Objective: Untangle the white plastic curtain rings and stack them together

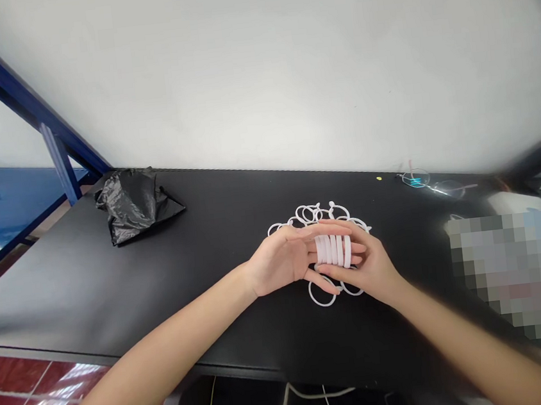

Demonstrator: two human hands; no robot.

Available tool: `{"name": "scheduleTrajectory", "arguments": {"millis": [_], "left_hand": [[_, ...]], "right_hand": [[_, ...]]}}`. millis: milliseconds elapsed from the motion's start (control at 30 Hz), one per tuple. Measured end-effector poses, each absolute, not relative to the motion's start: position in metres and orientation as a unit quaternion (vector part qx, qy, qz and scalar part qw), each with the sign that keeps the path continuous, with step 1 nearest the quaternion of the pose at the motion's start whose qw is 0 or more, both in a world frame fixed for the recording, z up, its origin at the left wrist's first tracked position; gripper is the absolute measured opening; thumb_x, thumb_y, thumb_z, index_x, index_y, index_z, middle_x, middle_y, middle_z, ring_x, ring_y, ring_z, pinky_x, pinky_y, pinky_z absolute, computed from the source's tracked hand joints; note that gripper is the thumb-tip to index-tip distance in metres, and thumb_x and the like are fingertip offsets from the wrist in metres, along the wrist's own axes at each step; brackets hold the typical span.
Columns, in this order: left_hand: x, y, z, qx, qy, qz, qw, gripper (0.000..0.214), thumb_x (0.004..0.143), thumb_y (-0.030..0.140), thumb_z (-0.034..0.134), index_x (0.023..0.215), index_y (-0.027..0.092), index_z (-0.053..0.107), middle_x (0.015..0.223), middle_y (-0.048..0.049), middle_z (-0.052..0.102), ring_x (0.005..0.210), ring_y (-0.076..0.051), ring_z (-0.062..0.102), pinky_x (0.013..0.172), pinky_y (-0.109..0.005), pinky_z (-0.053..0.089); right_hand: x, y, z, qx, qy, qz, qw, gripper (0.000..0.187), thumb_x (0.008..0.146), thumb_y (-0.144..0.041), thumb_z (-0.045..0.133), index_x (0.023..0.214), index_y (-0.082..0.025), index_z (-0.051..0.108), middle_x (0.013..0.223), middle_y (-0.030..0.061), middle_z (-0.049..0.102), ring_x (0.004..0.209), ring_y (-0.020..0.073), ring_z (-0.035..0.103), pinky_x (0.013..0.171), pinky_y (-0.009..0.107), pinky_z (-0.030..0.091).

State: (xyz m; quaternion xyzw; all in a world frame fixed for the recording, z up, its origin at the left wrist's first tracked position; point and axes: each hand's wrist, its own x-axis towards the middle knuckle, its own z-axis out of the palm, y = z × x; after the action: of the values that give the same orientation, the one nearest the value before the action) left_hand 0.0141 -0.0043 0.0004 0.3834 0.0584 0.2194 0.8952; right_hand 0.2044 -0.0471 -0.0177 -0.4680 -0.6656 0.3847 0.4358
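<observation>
A row of several white ring-shaped bands (334,250) sits side by side around the outstretched fingers of my left hand (281,262), palm up. From the other side, my right hand (374,266) curls its thumb and fingers about the outermost band. More loose white bands (314,214), some with small knobs, lie on the black table behind my hands. Two further bands (322,290) show just in front of them. My hands hide part of this pile.
A crumpled black plastic bag (133,204) rests on the table (214,215) at the left. Eyeglasses (415,179) lie near the back right edge, beside a small yellow bit (379,178). A blurred-out patch (519,273) covers the right side. Cables (319,394) hang below the front edge.
</observation>
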Motion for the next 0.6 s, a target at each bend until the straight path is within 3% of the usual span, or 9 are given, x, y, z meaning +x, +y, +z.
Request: {"name": "scheduleTrajectory", "arguments": {"millis": [133,333,400,533,600], "left_hand": [[0.0134,-0.0056,0.0037,0.376,0.052,0.219,0.899,0.053,0.083,0.046,0.048,0.124,0.014,0.060,0.129,-0.0200,0.060,0.118,-0.035,0.056,0.071,-0.037,0.058],[0.0116,-0.0064,0.0067,0.377,0.011,0.211,0.902,0.059,0.086,0.050,0.040,0.124,0.010,0.062,0.127,-0.0214,0.061,0.124,-0.037,0.052,0.074,-0.038,0.057],[0.0115,-0.0068,0.0063,0.372,0.008,0.211,0.904,0.059,0.087,0.050,0.039,0.123,0.010,0.063,0.129,-0.0217,0.060,0.125,-0.037,0.051,0.076,-0.040,0.056],[0.0128,-0.0085,0.0054,0.366,0.015,0.196,0.910,0.061,0.085,0.054,0.043,0.122,0.011,0.063,0.132,-0.0214,0.058,0.126,-0.039,0.050,0.081,-0.044,0.054],[0.0139,-0.0096,0.0058,0.367,0.013,0.188,0.911,0.061,0.084,0.056,0.043,0.121,0.011,0.063,0.132,-0.0211,0.058,0.127,-0.039,0.049,0.083,-0.044,0.054]], "right_hand": [[0.2026,-0.0474,-0.0164,-0.456,-0.681,0.377,0.432,0.037,0.072,-0.024,0.080,0.105,-0.026,0.065,0.086,0.0014,0.070,0.076,0.0211,0.069,0.064,0.033,0.059],[0.2020,-0.0479,-0.0173,-0.488,-0.683,0.353,0.414,0.015,0.071,-0.018,0.074,0.084,-0.024,0.068,0.074,-0.0013,0.069,0.066,0.0194,0.067,0.059,0.032,0.057],[0.2020,-0.0482,-0.0175,-0.492,-0.683,0.359,0.403,0.022,0.070,-0.018,0.075,0.090,-0.024,0.069,0.081,0.0000,0.071,0.070,0.0206,0.068,0.062,0.033,0.059],[0.2033,-0.0488,-0.0208,-0.474,-0.691,0.380,0.391,0.064,0.065,-0.022,0.083,0.124,-0.031,0.060,0.113,0.0035,0.070,0.088,0.0242,0.071,0.072,0.037,0.061],[0.2042,-0.0490,-0.0228,-0.475,-0.693,0.382,0.386,0.067,0.065,-0.026,0.084,0.127,-0.032,0.059,0.113,0.0034,0.070,0.088,0.0243,0.071,0.070,0.037,0.062]]}}
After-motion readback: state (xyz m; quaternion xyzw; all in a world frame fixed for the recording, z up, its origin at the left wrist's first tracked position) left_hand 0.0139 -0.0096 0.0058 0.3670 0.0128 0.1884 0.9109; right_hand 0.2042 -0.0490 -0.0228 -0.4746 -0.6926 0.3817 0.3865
